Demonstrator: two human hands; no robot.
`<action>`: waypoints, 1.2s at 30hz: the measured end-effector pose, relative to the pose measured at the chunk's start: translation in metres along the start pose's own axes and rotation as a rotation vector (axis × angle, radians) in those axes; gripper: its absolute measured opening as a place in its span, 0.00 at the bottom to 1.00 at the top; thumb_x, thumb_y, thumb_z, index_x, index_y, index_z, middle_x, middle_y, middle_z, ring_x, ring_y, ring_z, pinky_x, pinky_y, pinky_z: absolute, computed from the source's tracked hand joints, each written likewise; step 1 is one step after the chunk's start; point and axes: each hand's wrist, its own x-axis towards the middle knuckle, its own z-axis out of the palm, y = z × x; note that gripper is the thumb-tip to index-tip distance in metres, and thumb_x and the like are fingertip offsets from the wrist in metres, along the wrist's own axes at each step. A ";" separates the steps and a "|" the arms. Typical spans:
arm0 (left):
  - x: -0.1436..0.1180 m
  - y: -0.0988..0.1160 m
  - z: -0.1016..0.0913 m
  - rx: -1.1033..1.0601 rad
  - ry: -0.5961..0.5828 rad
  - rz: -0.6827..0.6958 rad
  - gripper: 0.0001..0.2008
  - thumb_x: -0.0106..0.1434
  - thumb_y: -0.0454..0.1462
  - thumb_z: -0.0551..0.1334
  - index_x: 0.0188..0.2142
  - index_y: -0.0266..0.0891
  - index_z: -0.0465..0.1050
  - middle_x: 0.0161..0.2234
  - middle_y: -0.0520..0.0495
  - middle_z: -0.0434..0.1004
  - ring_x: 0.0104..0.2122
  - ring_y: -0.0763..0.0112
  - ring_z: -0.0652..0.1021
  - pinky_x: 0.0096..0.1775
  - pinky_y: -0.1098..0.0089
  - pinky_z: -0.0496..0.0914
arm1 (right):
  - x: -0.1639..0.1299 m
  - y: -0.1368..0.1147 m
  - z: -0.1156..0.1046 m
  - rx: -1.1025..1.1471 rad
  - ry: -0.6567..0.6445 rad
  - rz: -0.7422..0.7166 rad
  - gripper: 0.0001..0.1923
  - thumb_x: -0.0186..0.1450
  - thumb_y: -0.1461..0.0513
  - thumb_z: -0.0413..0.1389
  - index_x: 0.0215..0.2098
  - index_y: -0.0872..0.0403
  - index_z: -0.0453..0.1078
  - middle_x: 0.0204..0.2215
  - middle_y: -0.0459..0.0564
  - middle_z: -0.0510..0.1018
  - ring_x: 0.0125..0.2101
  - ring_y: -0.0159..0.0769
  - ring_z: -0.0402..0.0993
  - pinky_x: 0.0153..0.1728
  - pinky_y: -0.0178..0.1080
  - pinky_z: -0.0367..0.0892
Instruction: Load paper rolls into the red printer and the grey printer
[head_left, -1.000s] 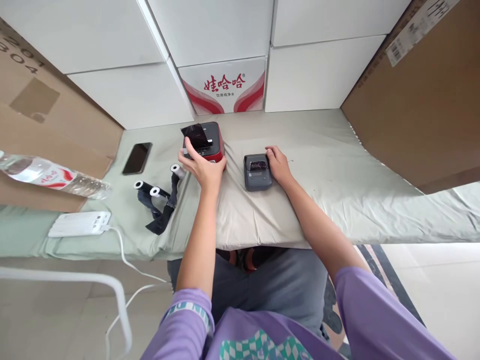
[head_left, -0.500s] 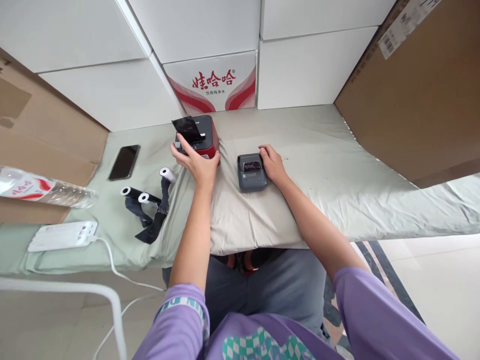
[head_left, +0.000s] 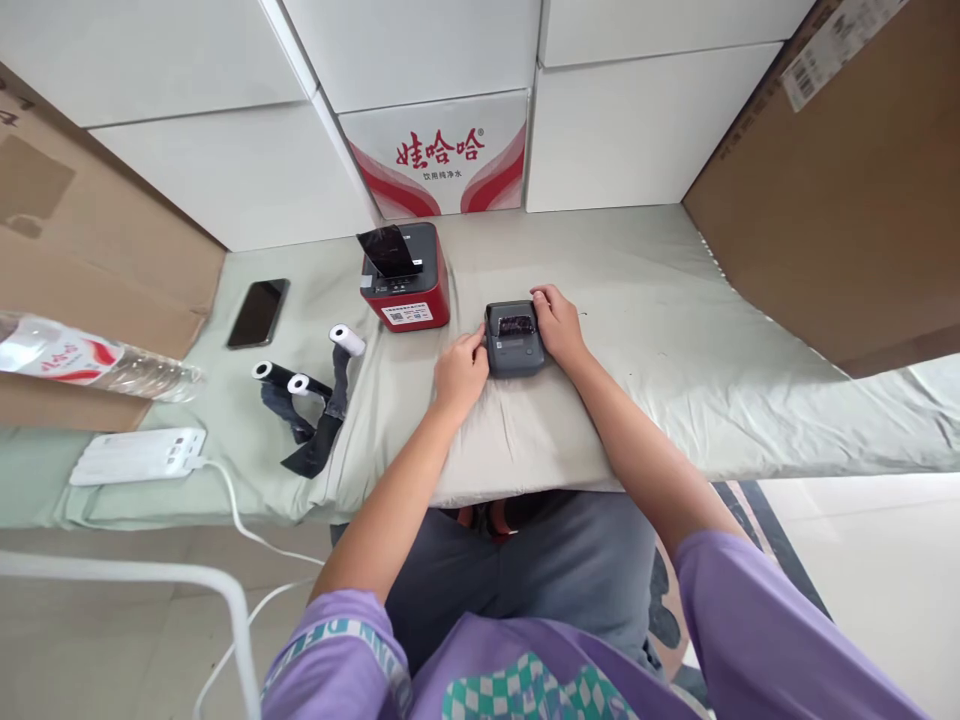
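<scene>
A small dark grey portable label printer (head_left: 516, 352) lies on the cloth-covered surface, with a dark strip showing in its top window. My left hand (head_left: 460, 374) is closed against its left side, fingertips at the upper left edge. On the opposite side, my right hand (head_left: 559, 325) has its fingers curled around the upper right corner. Behind and to the left stands a larger red and black printer (head_left: 414, 310), a black strip of paper (head_left: 388, 251) sticking up from its top. Neither hand touches that one.
To the left lie several paper rolls (head_left: 346, 340) with dark unrolled strips, a phone (head_left: 259, 313), a water bottle (head_left: 127, 372) and a white power bank (head_left: 139, 457) with a cable. White boxes (head_left: 600, 130) line the back; a brown carton (head_left: 847, 220) stands at the right.
My left hand has left the red printer and come right and nearer to me, onto the small printer's left side. My right hand stays at the small printer. The view has shifted slightly.
</scene>
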 end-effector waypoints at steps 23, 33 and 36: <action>0.005 0.000 -0.007 0.262 -0.159 0.064 0.29 0.71 0.32 0.52 0.69 0.46 0.70 0.51 0.42 0.82 0.50 0.52 0.81 0.46 0.61 0.74 | 0.000 0.003 0.001 0.017 0.030 0.005 0.36 0.70 0.33 0.38 0.41 0.50 0.73 0.39 0.54 0.81 0.43 0.44 0.75 0.51 0.47 0.69; 0.008 -0.002 -0.005 0.181 -0.065 0.060 0.26 0.72 0.33 0.51 0.64 0.46 0.75 0.54 0.42 0.81 0.52 0.55 0.80 0.49 0.62 0.73 | -0.011 -0.010 -0.013 0.063 0.174 -0.004 0.30 0.74 0.40 0.40 0.42 0.50 0.74 0.30 0.49 0.79 0.32 0.39 0.75 0.41 0.44 0.72; 0.010 -0.004 -0.005 0.150 -0.047 0.055 0.25 0.72 0.33 0.51 0.63 0.45 0.77 0.53 0.42 0.82 0.52 0.54 0.80 0.50 0.62 0.73 | -0.010 -0.010 -0.013 0.139 0.141 0.010 0.33 0.74 0.38 0.39 0.45 0.51 0.74 0.35 0.52 0.83 0.29 0.39 0.76 0.36 0.45 0.72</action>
